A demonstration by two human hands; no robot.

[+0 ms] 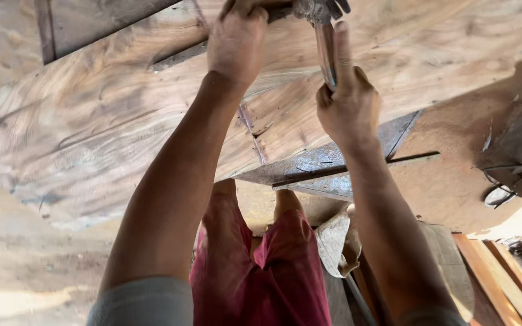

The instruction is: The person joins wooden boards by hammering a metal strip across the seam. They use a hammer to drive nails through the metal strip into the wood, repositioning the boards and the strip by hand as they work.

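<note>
While both arms reach forward across a broad, pale brown wooden slab with swirling dark grain (122,121), I see the work at the stage of cutting or shaving into its surface near the far edge. The slab fills most of the view and lies low, seemingly on the sawdust-covered workshop floor (454,187) rather than on any bench.

My right hand (347,102) is clamped around the handle of a slim grey metal hand tool (325,51); the fingers are curled shut and the thumb lies straight up along the shaft. The tool's head sits at the top edge of the picture and is partly cut off, so I cannot say for sure whether it is a chisel, an adze or a small hammer.

My left hand (237,39) is at the top of the frame, its fingers bent down and closed over something dark right beside the tool's head; what exactly it grips is out of view.

My judgement is that the next move calls for a steady, controlled stroke with the left hand kept clear of the edge.

Below the arms are red shorts (273,271), a grey angular offcut of wood (327,166), and stacked orange-brown wooden planks (496,278) at lower right.
</note>
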